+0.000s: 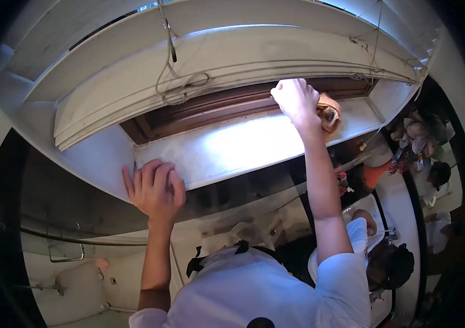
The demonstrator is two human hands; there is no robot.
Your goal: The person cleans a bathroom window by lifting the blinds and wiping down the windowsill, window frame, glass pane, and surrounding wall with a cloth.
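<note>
My left hand (156,188) rests at the left end of the white window sill (188,150), fingers spread over its front edge, holding nothing. Farther right, my right hand (297,101) is closed in a fist by the brown window frame (216,117), just under the lowest blind slat. A crumpled orange-brown cloth (329,112) with dark stains sits against the outer side of this hand and wrist. Whether the curled fingers grip part of the cloth is hidden. Bright light falls on the sill between my hands.
Wide blind slats (232,49) hang above, with a looped cord (186,87) dangling from them. A dark band of wall (227,194) runs below the sill. At right are a person in a dark cap (399,265), an orange vase (375,175) and a white basin (377,218).
</note>
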